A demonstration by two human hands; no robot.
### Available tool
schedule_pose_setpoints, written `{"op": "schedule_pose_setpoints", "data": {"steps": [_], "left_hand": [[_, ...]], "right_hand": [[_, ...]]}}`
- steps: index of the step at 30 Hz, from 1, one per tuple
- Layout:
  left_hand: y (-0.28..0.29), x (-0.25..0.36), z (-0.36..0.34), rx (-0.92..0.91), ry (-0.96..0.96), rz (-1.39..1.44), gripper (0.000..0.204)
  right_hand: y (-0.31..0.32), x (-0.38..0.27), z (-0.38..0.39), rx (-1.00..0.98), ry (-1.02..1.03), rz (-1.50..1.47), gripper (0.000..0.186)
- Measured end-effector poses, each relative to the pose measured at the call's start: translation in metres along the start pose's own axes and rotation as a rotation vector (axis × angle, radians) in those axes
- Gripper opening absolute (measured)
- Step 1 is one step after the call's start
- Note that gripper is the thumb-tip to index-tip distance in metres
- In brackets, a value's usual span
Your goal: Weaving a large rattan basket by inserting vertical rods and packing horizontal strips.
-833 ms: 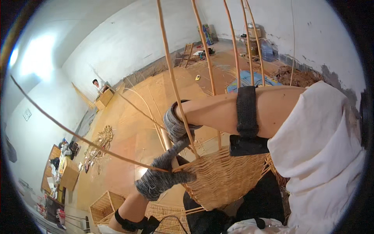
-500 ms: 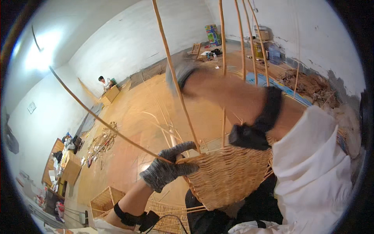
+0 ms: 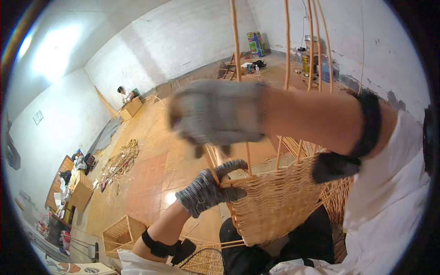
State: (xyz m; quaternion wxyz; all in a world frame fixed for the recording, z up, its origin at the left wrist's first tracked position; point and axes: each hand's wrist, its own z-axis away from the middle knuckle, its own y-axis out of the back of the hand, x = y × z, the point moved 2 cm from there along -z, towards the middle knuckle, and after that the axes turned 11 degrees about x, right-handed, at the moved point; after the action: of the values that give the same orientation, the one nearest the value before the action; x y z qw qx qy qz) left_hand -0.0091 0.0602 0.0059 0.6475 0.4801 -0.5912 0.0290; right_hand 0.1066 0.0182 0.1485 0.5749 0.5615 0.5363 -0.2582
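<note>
Half-woven wicker basket (image 3: 279, 201) stands upright, bare stakes (image 3: 235, 41) rising.

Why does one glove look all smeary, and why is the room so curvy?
Head view: the right hand is motion-blurred, soft-edged, while the left hand on the basket rim looks sharper; the fisheye lens bends walls toward a dark rim; a bright glare washes out the upper left wall.

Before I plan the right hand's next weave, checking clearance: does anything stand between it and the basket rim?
Nothing visible does. The gloved right hand hangs blurred above the basket rim; the left hand grips the rim's near side.
</note>
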Motion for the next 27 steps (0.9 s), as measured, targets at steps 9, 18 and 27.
{"op": "schedule_pose_setpoints", "data": {"steps": [9,18,27], "left_hand": [[-0.006,0.053,0.000,-0.154,0.135,-0.391,0.058],[-0.017,0.071,-0.040,-0.558,-0.303,-0.640,0.049],[-0.028,0.072,-0.018,-0.106,-0.004,-0.324,0.022]], "right_hand": [[-0.034,0.161,0.135,0.928,0.233,-0.717,0.024],[-0.031,0.154,0.151,0.820,0.062,-0.940,0.033],[0.020,0.179,0.207,0.975,-0.052,-0.908,0.018]]}}
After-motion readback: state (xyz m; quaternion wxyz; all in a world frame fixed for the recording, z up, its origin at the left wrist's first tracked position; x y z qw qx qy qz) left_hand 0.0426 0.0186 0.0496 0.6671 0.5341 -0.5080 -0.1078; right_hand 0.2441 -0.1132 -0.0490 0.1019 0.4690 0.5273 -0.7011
